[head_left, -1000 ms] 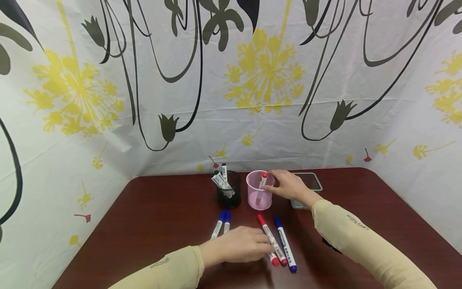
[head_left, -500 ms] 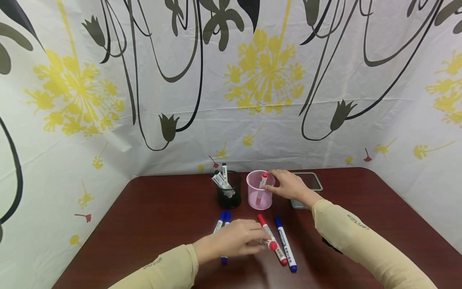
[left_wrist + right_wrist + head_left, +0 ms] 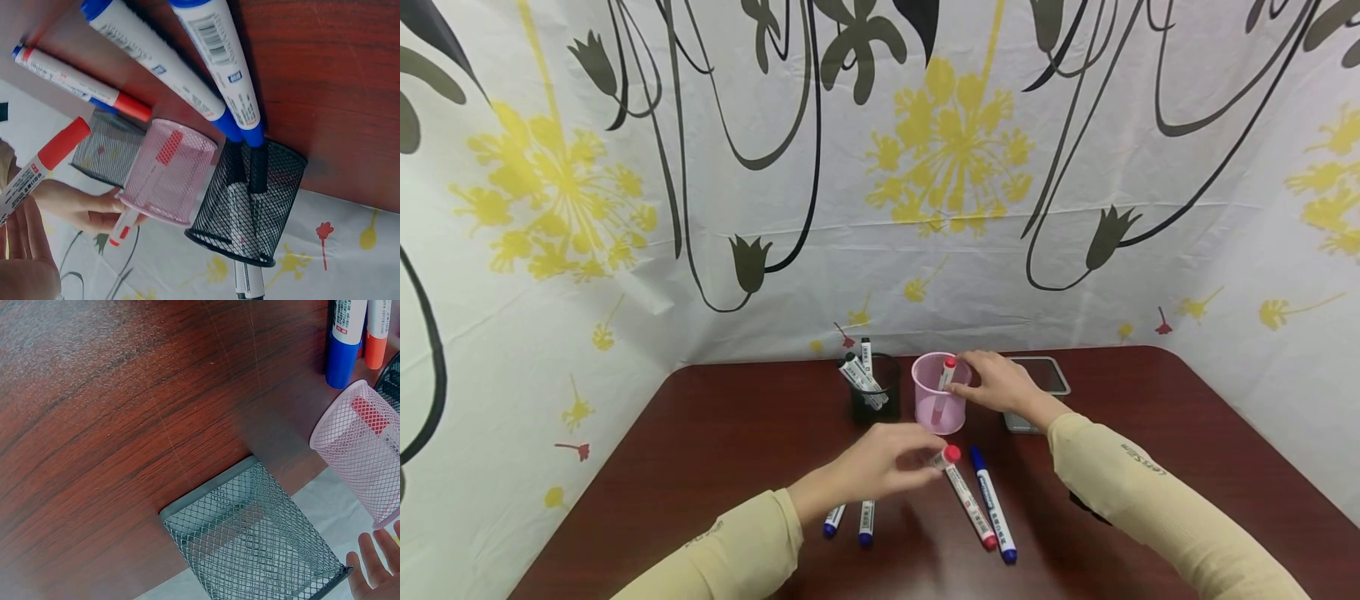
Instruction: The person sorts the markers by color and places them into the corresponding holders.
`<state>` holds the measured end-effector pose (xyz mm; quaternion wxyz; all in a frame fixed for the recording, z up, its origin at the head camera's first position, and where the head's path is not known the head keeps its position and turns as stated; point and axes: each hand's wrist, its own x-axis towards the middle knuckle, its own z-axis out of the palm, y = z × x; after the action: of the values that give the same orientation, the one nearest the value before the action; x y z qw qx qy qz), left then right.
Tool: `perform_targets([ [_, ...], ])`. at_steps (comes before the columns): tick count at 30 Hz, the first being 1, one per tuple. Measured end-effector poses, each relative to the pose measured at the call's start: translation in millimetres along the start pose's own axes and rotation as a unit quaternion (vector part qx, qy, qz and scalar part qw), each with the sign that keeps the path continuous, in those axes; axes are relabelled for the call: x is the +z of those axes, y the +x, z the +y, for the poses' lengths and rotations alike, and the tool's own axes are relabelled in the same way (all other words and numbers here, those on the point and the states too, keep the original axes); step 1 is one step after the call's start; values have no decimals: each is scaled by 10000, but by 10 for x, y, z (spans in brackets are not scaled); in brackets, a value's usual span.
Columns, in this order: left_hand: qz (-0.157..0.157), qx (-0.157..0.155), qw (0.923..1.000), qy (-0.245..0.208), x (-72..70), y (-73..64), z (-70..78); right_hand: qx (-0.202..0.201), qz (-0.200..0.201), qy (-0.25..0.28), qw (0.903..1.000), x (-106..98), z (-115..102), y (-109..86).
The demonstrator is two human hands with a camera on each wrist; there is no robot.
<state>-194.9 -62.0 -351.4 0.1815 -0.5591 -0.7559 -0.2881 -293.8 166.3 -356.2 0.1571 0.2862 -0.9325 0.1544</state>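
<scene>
My left hand (image 3: 887, 458) pinches a red-capped whiteboard marker (image 3: 951, 453) above the table; most of it is hidden by the fingers in the head view, but its cap end (image 3: 50, 153) shows in the left wrist view. With thumb and fingers at its rim, my right hand (image 3: 1000, 383) holds the pink mesh pen cup (image 3: 958, 417). One red marker (image 3: 946, 377) leans inside that cup. On the table lie another red marker (image 3: 970, 507) and a blue marker (image 3: 995, 512), side by side. Two more blue markers (image 3: 867, 525) lie partly beneath the left hand.
Left of the pink cup stands a black round mesh pen cup (image 3: 887, 408) holding several black-capped markers (image 3: 861, 375). Behind the right hand is a grey rectangular mesh holder (image 3: 256, 544). A patterned cloth (image 3: 850, 250) hangs behind the dark wooden table (image 3: 737, 450).
The left hand has picked the red marker up from beside the other red one and carried it up and forward toward the pink cup. The right hand stays on the cup.
</scene>
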Motion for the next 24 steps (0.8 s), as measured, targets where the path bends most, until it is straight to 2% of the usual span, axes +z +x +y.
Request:
perform_targets([
  [7,218,-708,9958,-532,-151,68,-4,-18,11,-6,10000,10,-4,4],
  [13,395,-1333,9842,-1092,-235,111,-25,22,-64,-38,10000,4,-15,2],
  [16,445,-1482,9797,-1272,-258,141,-31,68,-65,-16,10000,0,-15,3],
  [21,465,-1650,9766,-1296,-268,184,-27,85,-17,41,10000,8,-7,3],
  [24,510,-1714,9757,-1267,-318,229,51,79,-22,33,10000,16,-1,3],
])
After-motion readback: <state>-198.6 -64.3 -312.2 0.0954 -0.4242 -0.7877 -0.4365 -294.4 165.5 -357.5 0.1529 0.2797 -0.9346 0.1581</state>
